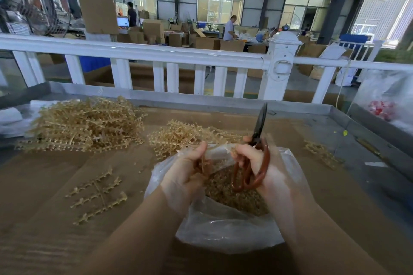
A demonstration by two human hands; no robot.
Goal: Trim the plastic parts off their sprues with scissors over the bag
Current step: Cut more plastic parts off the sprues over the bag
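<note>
Over the clear plastic bag [223, 227], already part-filled with trimmed tan bits, my left hand [190, 172] pinches a tan plastic sprue [204, 164] and my right hand [252, 158] grips the brown-handled black scissors [259, 138]. Beyond lie a smaller pile of tan sprues [178, 137] and a big heap of tan sprues [87, 123], so plenty remains, I judge.

Right hand [252, 158] round scissors [259, 140], left hand [190, 169] pinching sprue [204, 163], both over bag [223, 225].
</note>
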